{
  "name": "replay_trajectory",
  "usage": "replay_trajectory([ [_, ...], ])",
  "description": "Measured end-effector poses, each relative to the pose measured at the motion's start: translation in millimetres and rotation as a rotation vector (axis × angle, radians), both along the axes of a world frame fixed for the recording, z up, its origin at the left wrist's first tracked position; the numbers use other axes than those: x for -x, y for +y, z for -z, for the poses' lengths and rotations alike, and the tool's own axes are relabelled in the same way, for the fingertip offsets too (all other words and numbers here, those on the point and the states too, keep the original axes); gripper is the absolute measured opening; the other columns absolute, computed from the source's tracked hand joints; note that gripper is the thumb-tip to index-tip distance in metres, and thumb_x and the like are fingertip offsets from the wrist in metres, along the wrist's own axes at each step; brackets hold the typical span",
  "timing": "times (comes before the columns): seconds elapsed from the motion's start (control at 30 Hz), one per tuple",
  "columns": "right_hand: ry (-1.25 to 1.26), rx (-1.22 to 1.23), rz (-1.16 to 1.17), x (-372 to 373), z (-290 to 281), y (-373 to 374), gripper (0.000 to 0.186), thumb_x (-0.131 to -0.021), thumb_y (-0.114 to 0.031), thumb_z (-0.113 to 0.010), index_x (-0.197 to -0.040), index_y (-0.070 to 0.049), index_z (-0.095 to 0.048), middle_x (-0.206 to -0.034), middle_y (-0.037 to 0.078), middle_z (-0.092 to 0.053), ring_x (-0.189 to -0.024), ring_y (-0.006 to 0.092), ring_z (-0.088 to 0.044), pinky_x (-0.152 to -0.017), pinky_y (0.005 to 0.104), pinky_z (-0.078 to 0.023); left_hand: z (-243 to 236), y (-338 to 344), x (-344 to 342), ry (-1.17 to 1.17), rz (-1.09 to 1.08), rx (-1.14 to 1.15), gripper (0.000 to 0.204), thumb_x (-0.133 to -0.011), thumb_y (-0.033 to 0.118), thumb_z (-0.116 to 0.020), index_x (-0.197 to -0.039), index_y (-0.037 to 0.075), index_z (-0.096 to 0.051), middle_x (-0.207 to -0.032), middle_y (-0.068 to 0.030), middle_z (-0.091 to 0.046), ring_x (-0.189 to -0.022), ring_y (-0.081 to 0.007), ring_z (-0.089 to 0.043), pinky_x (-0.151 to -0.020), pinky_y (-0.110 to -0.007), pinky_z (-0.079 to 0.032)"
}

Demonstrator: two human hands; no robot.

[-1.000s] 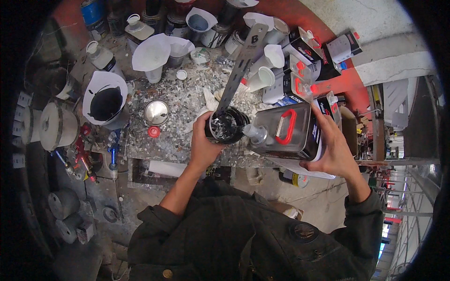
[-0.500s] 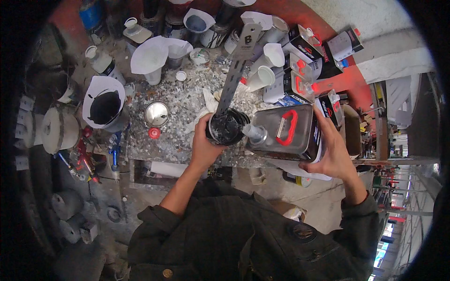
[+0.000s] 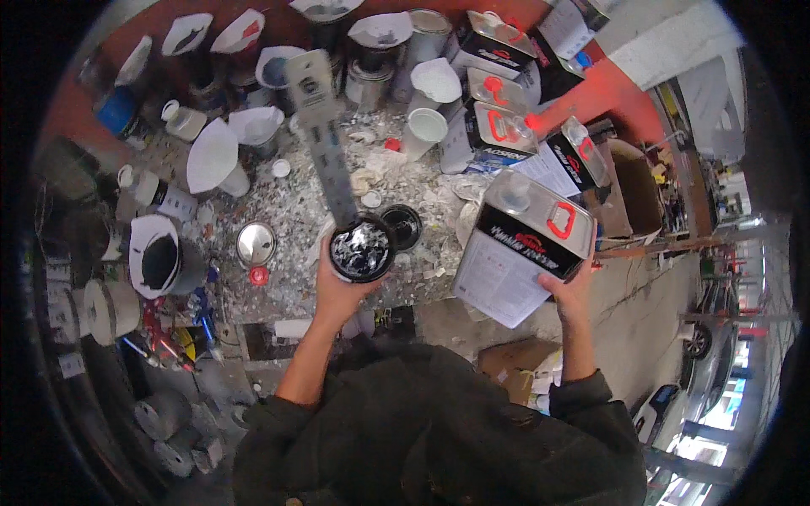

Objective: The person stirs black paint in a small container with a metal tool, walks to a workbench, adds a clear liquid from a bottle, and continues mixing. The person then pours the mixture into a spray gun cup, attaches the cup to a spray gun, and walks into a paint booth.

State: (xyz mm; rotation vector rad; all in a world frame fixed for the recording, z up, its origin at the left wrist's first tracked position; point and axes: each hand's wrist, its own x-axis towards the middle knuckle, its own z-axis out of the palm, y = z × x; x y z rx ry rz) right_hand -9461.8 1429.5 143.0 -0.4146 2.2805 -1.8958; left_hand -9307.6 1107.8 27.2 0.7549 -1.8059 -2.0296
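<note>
The left grip [image 3: 342,291] curls round a dark cup [image 3: 361,247]; the right grip [image 3: 569,291] hugs a can [image 3: 525,240], now farther away, white label [image 3: 502,282] showing.

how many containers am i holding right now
2: the black cup in the left hand, and the can with a red handle in the right hand. I see no others held.

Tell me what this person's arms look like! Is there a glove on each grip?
No gloves: the left grip and right grip are bare hands. The wrists and lower forearms are bare too, with no watch showing. Above them, the left sleeve and right sleeve are dark, nearly black cloth.
</note>
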Motion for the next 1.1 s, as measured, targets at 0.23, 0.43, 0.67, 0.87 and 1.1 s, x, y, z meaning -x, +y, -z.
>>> replay_trajectory([
  [0.23,0.43,-0.126,0.562,51.3,96.5,64.2,0.128,-0.06,-0.011,-0.092,-0.16,-0.004,-0.011,-0.156,0.02,-0.03,-0.142,0.0307,-0.035,-0.12,0.0397,-0.024,22.4,-10.2,-16.8,-0.087,0.016,-0.147,0.091,-0.064,0.005,-0.092,-0.139,-0.001,-0.043,-0.126,-0.0109,-0.063,-0.114,-0.019,-0.062,-0.1,-0.034,-0.049],
  [0.43,0.559,-0.129,0.824,66.3,126.6,62.0,0.124,-0.064,-0.016,-0.093,-0.157,0.002,-0.013,-0.162,0.026,-0.008,-0.15,0.0346,-0.019,-0.123,0.0456,-0.015,12.7,-11.3,-18.8,-0.041,0.006,-0.206,0.081,-0.065,0.001,-0.09,-0.135,0.002,-0.048,-0.123,-0.0072,-0.064,-0.11,-0.017,-0.063,-0.098,-0.032,-0.05],
  [0.67,0.229,-0.017,0.761,30.9,155.0,96.6,0.108,-0.072,-0.008,-0.089,-0.155,0.004,-0.02,-0.156,0.022,-0.028,-0.141,0.0313,-0.036,-0.118,0.0448,-0.028,10.9,-10.7,-14.0,-0.059,0.019,-0.05,0.1,-0.058,0.008,-0.095,-0.141,0.0,-0.04,-0.124,-0.0114,-0.064,-0.114,-0.0194,-0.061,-0.101,-0.034,-0.048],
  [0.87,0.697,-0.098,0.814,28.3,56.0,73.7,0.067,-0.088,-0.009,-0.076,-0.144,0.002,-0.042,-0.136,0.016,-0.054,-0.117,0.0238,-0.057,-0.098,0.0351,-0.048,-13.5,-6.1,-2.4,0.071,0.087,-0.026,0.09,-0.056,0.009,-0.096,-0.133,0.001,-0.05,-0.123,-0.0102,-0.064,-0.113,-0.0186,-0.061,-0.102,-0.034,-0.047],
  [1.1,0.227,-0.149,-0.414,27.3,-62.3,-140.9,0.044,-0.09,-0.011,-0.072,-0.131,-0.001,-0.06,-0.113,0.007,-0.069,-0.084,0.0082,-0.063,-0.072,0.0233,-0.051,-13.9,-11.3,-3.1,0.123,0.197,-0.025,0.097,-0.055,0.005,-0.092,-0.141,0.0,-0.047,-0.127,-0.0099,-0.063,-0.118,-0.019,-0.06,-0.104,-0.035,-0.046],
])
